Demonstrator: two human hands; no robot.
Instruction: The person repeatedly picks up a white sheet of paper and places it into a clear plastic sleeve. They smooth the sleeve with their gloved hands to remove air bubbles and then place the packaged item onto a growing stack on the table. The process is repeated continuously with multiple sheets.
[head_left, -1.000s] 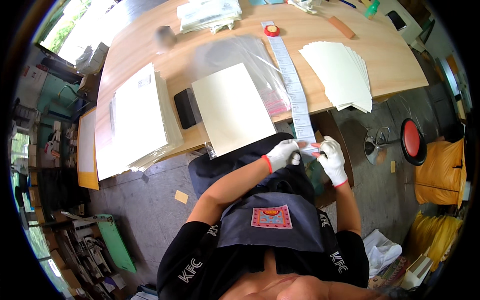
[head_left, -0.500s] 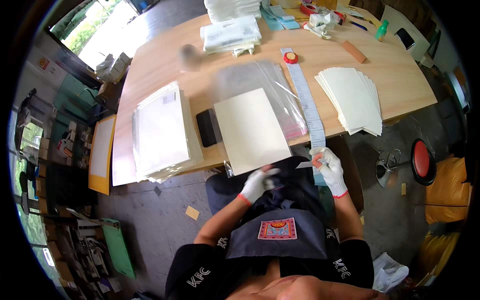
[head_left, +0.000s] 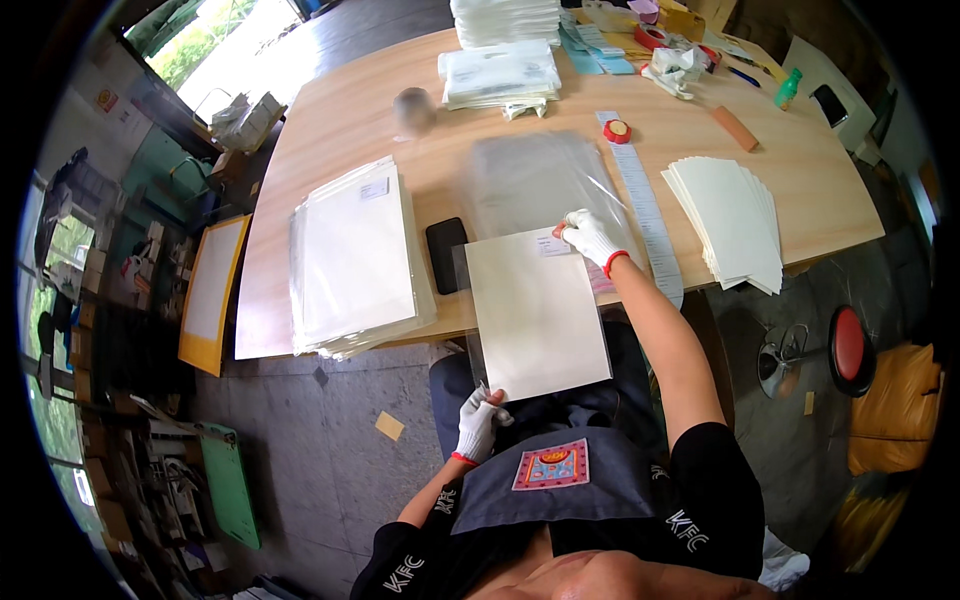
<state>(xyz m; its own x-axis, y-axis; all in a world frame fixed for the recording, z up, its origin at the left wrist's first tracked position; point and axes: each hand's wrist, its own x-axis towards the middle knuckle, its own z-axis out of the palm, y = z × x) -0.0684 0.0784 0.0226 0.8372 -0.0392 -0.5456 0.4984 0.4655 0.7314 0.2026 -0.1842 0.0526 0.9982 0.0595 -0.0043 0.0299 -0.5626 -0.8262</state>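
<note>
A cream-white card sheet (head_left: 540, 330) in a clear plastic sleeve (head_left: 476, 330) overhangs the table's front edge above my lap. My gloved left hand (head_left: 478, 425) is closed at the sleeve's lower left corner, thumb and fingers pinching it. At the card's upper right, a small white label (head_left: 552, 246) lies on the surface. The curled fingers of my gloved right hand (head_left: 592, 238) are at the label's right end. A stack of clear plastic sleeves (head_left: 530, 180) lies behind the card. To its right runs a long strip of labels (head_left: 640, 205).
Sleeved, labelled sheets (head_left: 350, 260) are stacked at left, beside a black phone (head_left: 446, 255). Fanned cream sheets (head_left: 728, 225) lie at right. A red tape roll (head_left: 617, 131) sits on the label strip. White packs (head_left: 500, 75) stand farther back. A red-seated stool (head_left: 848, 350) is at right.
My right hand has moved from the near end of the label strip to the card's upper right, bringing the label. My left hand now grips the lower left corner, and the card sits nearer me.
</note>
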